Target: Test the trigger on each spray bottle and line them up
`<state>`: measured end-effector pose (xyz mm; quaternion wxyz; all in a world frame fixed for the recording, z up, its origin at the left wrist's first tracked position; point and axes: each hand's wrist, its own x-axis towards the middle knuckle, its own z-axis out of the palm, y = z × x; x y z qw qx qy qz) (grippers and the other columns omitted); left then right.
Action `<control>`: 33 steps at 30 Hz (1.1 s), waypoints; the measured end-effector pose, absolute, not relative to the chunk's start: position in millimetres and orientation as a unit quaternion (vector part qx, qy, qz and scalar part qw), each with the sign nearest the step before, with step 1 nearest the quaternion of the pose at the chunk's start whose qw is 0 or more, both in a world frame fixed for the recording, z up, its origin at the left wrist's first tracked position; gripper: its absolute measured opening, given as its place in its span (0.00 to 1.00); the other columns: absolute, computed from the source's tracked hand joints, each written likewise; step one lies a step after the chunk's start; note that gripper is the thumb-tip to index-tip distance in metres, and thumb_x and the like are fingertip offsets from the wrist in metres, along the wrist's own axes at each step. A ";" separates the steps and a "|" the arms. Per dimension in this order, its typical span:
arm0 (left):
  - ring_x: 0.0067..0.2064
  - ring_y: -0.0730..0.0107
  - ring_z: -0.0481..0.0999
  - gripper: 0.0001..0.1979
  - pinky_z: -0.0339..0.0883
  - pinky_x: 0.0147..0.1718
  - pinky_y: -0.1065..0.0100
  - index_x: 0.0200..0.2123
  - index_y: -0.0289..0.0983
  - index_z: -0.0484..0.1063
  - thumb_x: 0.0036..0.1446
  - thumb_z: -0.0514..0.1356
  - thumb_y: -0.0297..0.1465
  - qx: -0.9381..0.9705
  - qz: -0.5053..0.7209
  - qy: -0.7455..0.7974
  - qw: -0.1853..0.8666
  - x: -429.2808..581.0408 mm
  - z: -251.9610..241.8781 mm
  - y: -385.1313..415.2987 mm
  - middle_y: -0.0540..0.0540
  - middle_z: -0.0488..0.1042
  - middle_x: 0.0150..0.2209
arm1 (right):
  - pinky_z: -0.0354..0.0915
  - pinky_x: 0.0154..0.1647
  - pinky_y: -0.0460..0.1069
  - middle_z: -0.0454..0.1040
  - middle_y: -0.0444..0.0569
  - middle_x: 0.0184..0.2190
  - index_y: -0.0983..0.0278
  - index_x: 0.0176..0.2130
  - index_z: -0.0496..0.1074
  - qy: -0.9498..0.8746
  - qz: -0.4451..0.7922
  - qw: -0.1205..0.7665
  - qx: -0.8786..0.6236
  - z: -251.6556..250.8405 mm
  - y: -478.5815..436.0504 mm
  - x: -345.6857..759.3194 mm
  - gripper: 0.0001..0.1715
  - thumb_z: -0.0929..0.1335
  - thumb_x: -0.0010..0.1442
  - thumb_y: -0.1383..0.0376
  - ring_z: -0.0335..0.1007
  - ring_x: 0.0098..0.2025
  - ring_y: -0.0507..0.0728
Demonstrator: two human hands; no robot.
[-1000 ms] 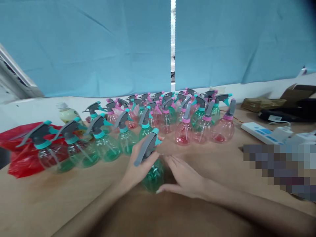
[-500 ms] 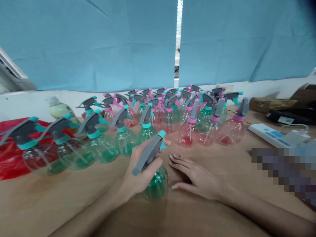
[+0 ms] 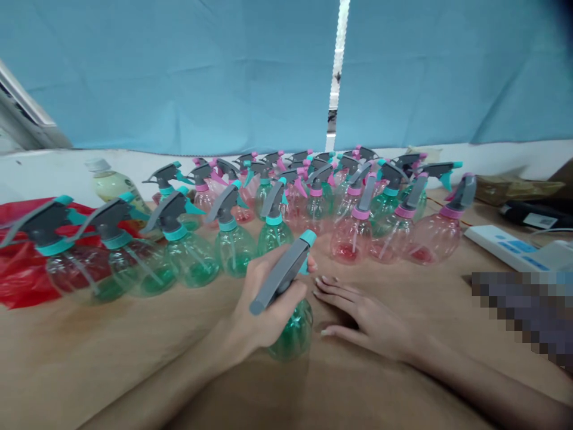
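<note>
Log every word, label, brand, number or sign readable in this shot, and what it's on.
No text can be read.
White label on the black object: too small.
Markings on the capped, pale yellow bottle: too blurred.
Blue-marked white power strip: no legible lettering.
Green spray bottle in the left hand: no lettering visible.

No legible text, brands, numbers or signs anywhere.
</note>
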<state>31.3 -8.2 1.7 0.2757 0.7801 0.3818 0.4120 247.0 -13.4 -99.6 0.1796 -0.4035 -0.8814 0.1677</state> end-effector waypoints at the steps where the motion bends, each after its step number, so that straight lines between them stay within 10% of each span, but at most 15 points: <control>1: 0.26 0.73 0.64 0.07 0.58 0.27 0.70 0.32 0.40 0.66 0.49 0.52 0.24 0.779 0.413 0.378 0.281 31.4 1.8 -8.1 0.54 0.65 0.25 | 0.50 0.65 0.59 0.53 0.49 0.64 0.61 0.64 0.52 -0.881 0.167 0.179 -0.404 -99.9 -13.1 247.0 0.39 0.62 0.61 0.47 0.46 0.66 0.60; 33: 0.35 0.66 0.73 0.13 0.66 0.34 0.67 0.41 0.38 0.69 0.50 0.54 0.26 0.758 0.420 0.401 0.297 35.1 -0.5 -2.3 0.50 0.69 0.29 | 0.53 0.63 0.61 0.58 0.50 0.62 0.59 0.62 0.58 -0.871 0.149 0.200 -0.423 -95.9 -10.4 251.8 0.32 0.62 0.63 0.50 0.51 0.64 0.60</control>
